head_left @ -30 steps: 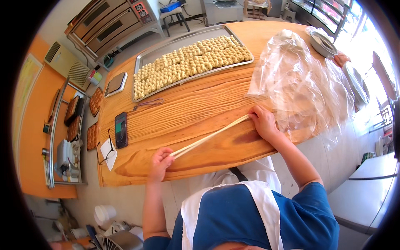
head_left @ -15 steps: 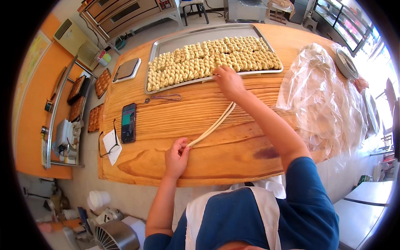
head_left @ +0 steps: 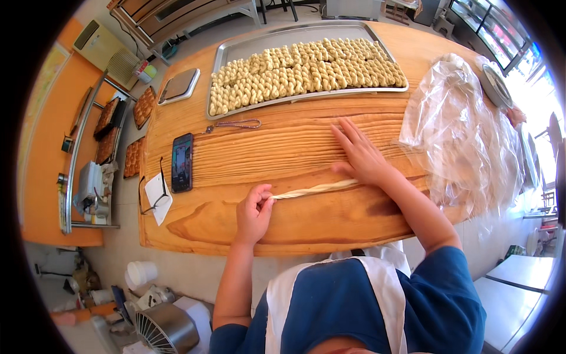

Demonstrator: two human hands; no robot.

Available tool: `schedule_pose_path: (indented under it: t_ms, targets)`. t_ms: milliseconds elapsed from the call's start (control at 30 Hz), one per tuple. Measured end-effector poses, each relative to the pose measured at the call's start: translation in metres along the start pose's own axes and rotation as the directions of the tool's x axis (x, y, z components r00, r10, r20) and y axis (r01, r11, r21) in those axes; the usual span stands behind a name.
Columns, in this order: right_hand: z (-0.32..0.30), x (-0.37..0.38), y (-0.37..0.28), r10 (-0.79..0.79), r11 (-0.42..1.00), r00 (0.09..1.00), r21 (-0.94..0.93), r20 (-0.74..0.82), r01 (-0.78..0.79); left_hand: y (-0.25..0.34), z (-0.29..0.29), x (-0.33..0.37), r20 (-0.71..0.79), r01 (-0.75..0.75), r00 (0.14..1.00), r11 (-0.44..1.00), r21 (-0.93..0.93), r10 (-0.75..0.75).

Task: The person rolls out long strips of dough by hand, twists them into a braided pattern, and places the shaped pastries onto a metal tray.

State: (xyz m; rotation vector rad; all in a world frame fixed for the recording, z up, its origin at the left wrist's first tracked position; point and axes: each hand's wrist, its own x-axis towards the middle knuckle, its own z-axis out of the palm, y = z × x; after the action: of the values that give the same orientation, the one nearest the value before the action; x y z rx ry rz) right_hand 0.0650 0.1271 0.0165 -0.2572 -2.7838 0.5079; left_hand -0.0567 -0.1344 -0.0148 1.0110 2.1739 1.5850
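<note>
A pale, twisted dough rope (head_left: 315, 190) lies across the near part of the wooden table (head_left: 236, 159). Its left end is pinched between the thumb and fingers of my left hand (head_left: 254, 213). My right hand (head_left: 362, 156) rests flat over the rope's right end, fingers stretched out and apart; that end is hidden beneath the palm. Beyond my hands, a metal tray (head_left: 236, 52) holds several rows of braided dough twists (head_left: 300, 68), packed close together.
On the table's left are a phone (head_left: 182, 162), eyeglasses (head_left: 154, 203) over a paper, a beaded strap (head_left: 236, 124) and a flat scale (head_left: 180, 85). Clear plastic sheeting (head_left: 448, 130) covers the right side, near a bowl (head_left: 496, 85). Trays of baked goods (head_left: 134, 156) stand beyond the left edge.
My right hand has come back from the tray's front edge toward me and opened flat on the dough. The two parallel strands are now twisted together. My left hand keeps its pinch.
</note>
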Motion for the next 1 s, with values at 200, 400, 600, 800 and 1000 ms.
schedule_pose_path:
  t_ms: [200, 400, 600, 800, 1000]
  targets:
    - [-0.036, -0.139, -0.045, 0.128, 0.99, 0.987, -0.072, 0.101, -0.121, 0.01, 0.002, 0.001, 0.095, -0.032, 0.995, 0.996, 0.085, 0.024]
    - [-0.03, -0.151, -0.04, 0.058, 0.998, 0.993, 0.011, -0.107, -0.057, 0.009, 0.0, 0.001, 0.105, 0.002, 0.994, 0.998, 0.067, -0.009]
    - [-0.029, -0.06, 0.015, -0.133, 0.979, 0.952, -0.187, -0.277, 0.082, -0.004, 0.001, 0.004, -0.031, 0.017, 0.999, 0.993, -0.113, -0.021]
    - [-0.007, -0.014, 0.045, -0.183, 0.983, 0.944, -0.067, -0.275, 0.171, 0.0, 0.003, 0.004, -0.08, 0.051, 0.995, 0.998, -0.038, -0.054]
    - [0.003, 0.021, 0.028, 0.216, 0.972, 0.966, -0.061, -0.142, -0.226, 0.005, 0.0, 0.003, -0.034, 0.085, 0.996, 0.996, 0.021, -0.085]
